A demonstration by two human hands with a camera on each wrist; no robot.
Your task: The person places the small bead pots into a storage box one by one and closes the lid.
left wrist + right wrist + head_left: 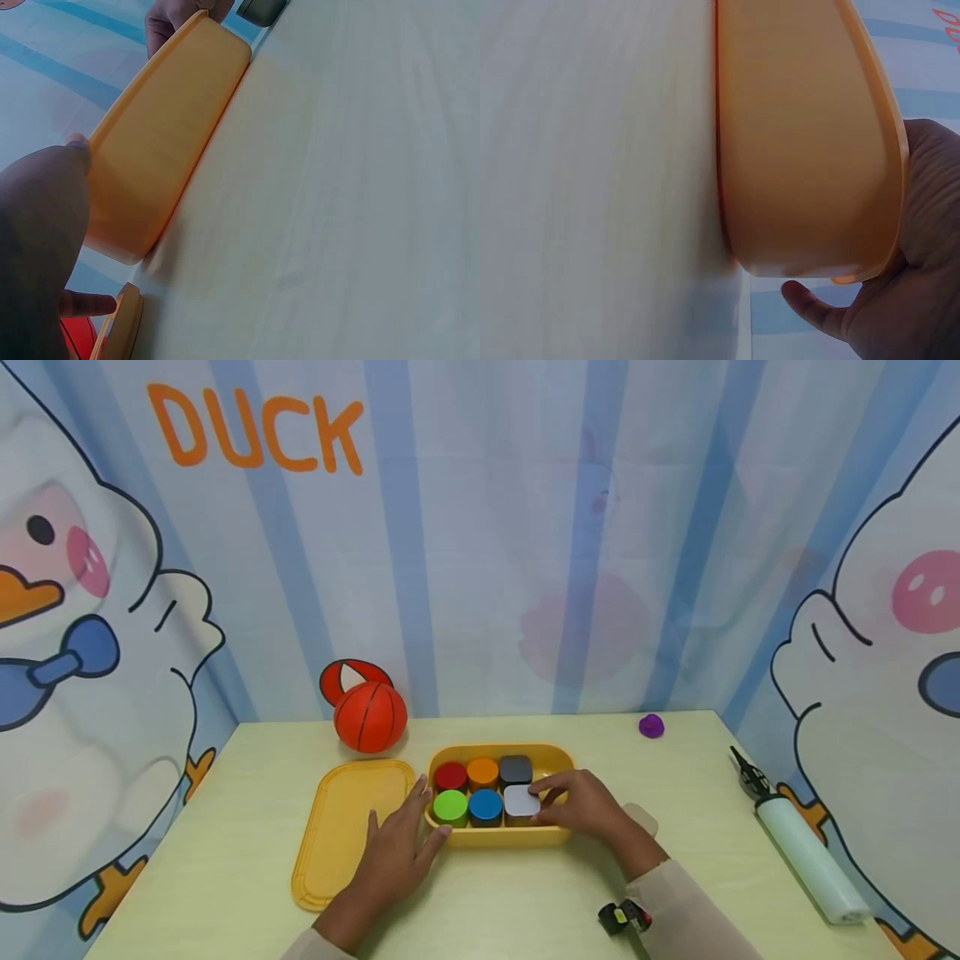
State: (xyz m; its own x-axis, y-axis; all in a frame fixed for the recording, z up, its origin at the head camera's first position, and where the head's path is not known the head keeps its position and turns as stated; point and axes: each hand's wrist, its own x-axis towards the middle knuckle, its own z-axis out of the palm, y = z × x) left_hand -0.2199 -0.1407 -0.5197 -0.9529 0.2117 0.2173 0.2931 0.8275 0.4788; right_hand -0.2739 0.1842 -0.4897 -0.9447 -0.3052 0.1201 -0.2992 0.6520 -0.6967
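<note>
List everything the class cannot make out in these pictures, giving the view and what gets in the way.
Both wrist views: the coloured pieces, hidden by the wall of the yellow box.
Right wrist: where the right hand meets the white piece; the box blocks it.
Head: the pale object's full outline, partly covered by the right arm.
Head: what the purple object is; too small.
Left wrist: the dark object, cut off by the top edge.

Yellow box point(491, 837): smooth plastic, low sheen. Lid point(348, 827) at its nine o'clock: matching plastic, ridged rim. Toy basketball point(371, 718) at ten o'clock: smooth, slightly glossy. Pump barrel point(810, 858) at three o'clock: satin plastic. Backdrop point(487, 568) at twelve o'clock: creased matt cloth.
</note>
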